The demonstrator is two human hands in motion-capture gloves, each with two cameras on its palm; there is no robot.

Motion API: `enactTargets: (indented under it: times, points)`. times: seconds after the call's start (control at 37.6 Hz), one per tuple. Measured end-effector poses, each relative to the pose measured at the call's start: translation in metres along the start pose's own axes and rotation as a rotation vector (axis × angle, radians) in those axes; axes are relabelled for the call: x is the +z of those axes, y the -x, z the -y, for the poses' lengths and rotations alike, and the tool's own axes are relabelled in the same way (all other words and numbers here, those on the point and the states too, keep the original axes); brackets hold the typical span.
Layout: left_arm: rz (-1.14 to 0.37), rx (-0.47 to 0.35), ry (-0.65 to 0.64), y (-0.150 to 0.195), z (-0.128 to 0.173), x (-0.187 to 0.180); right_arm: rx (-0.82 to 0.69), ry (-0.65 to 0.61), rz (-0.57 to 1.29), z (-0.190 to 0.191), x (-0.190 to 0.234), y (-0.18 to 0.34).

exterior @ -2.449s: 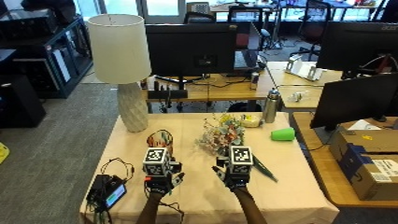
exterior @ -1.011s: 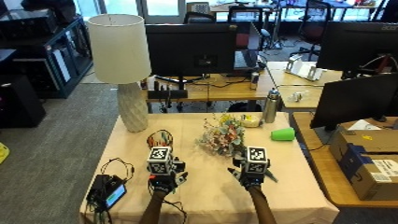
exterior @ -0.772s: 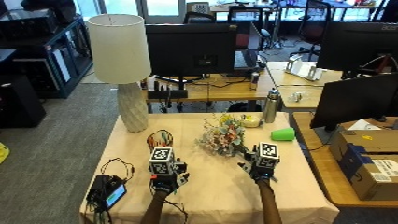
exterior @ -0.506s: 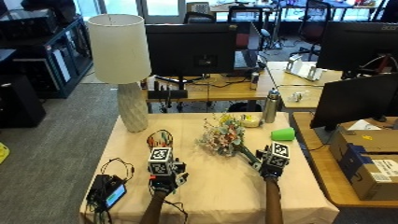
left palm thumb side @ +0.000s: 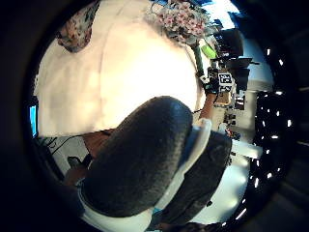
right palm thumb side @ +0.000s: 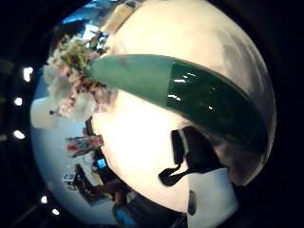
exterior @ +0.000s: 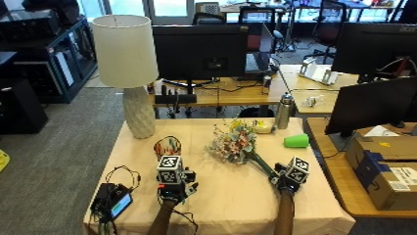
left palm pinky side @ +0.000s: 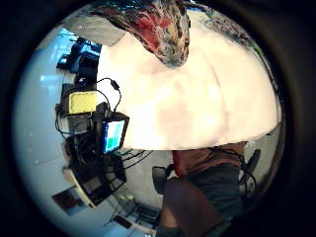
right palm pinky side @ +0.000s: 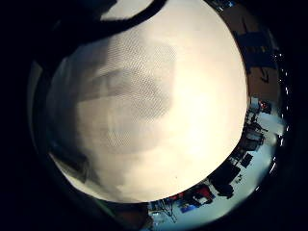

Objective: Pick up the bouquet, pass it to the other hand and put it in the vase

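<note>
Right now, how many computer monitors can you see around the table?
3: one monitor on the desk behind the table, one further back on the right, and one beside the table's right edge. Others may be hidden.

Right hand (exterior: 287,180): fingers hidden under the glove's back, so grip on the bouquet (exterior: 236,144) stem can't be read. Left hand (exterior: 172,188) fingers hidden too.

No legible text anywhere
</note>
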State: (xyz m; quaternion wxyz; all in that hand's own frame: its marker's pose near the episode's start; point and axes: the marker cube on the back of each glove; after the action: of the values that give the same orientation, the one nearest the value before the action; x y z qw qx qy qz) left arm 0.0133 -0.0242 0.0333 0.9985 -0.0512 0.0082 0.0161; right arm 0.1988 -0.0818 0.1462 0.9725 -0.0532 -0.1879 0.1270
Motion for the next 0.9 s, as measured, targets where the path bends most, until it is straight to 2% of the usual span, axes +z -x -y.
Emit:
enactTargets:
  times: [0.21,0.35,0.48,0.56,0.69,0.83,0.9]
  points:
    - [-0.011,0.003,0.004,0.001,-0.004,-0.003,0.107,-0.206,-0.131,0.014,-0.007,-0.008]
    - [-0.019,0.008,0.0,0.002,0.003,0.003,0.117,-0.208,-0.184,0.011,-0.012,-0.005]
    - [-0.02,0.014,0.016,-0.002,-0.007,-0.004,0.099,-0.226,-0.187,0.013,-0.012,0.001]
    - [-0.025,0.019,0.02,-0.002,-0.008,-0.004,0.127,-0.212,-0.26,0.006,-0.011,-0.003]
    - [-0.015,-0.001,0.034,0.006,0.005,0.009,0.166,-0.279,-0.36,0.008,-0.013,-0.015]
    - [-0.019,-0.002,0.021,0.01,0.011,0.013,0.177,-0.248,-0.329,0.004,-0.01,-0.012]
    - [-0.028,0.0,0.025,0.006,0.002,0.005,0.162,-0.266,-0.294,0.005,-0.009,-0.008]
